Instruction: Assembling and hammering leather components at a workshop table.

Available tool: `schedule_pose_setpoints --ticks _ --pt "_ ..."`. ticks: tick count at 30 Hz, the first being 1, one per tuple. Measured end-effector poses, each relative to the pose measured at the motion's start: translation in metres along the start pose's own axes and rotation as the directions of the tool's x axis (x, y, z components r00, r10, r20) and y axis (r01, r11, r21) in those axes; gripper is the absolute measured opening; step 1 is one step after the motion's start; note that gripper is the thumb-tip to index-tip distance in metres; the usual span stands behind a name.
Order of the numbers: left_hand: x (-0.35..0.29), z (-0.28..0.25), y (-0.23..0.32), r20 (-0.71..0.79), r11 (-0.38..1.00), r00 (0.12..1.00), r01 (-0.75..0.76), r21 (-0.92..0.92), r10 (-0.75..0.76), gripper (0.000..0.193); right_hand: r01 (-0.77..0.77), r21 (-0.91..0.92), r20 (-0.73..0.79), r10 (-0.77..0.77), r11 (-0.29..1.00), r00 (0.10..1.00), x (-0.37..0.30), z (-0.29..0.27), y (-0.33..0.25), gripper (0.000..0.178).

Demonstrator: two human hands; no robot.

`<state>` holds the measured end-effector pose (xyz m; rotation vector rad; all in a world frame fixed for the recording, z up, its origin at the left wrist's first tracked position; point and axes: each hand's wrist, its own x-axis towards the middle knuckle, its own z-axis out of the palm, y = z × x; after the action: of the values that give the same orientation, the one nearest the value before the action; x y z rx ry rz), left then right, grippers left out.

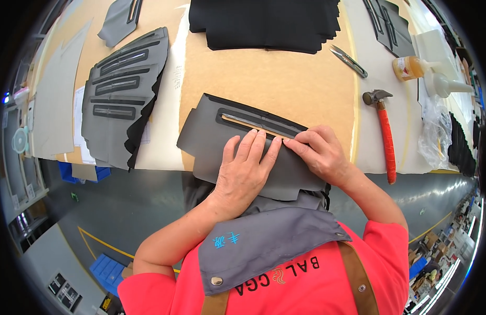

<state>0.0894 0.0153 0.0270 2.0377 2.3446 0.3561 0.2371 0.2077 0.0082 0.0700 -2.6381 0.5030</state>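
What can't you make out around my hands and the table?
Head view: underside of the gray panel, hidden by its upper face.
Head view: palms of the left hand and right hand, hidden by their backs.
Head view: far end of the black material, cut off by the top edge.
Head view: clutter at far right, too small.

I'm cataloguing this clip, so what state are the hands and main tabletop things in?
Slotted gray panel, partly over the table's near edge
Left hand, spread on the panel
Right hand, fingers bent on the panel
Hammer, lying untouched
Snips, lying untouched
Clear bag, crumpled
Black sheets, stacked
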Motion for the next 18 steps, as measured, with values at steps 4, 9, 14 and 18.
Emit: schedule_pose_setpoints --ticks 4,9,14,18 --pt "-0.003 0.006 0.002 0.02 0.999 0.999 -0.041 -0.004 0.041 0.052 -0.147 0.089 -0.01 0.149 0.985 0.989 -0.005 0.002 -0.003 0.03" --pt "-0.002 0.006 0.008 0.018 0.999 1.0 -0.012 0.037 0.011 0.051 -0.152 0.107 0.015 0.151 0.983 0.988 -0.009 0.0 0.0 0.028" --pt "-0.003 0.007 0.013 0.007 0.999 1.0 0.007 0.032 -0.008 0.051 -0.024 -0.002 0.012 0.024 1.0 1.0 -0.009 -0.006 -0.002 0.031" --pt "-0.004 0.015 0.016 -0.019 0.998 0.998 -0.055 0.034 0.055 0.052 -0.098 0.041 -0.04 0.099 0.994 0.994 -0.015 0.002 -0.001 0.03"
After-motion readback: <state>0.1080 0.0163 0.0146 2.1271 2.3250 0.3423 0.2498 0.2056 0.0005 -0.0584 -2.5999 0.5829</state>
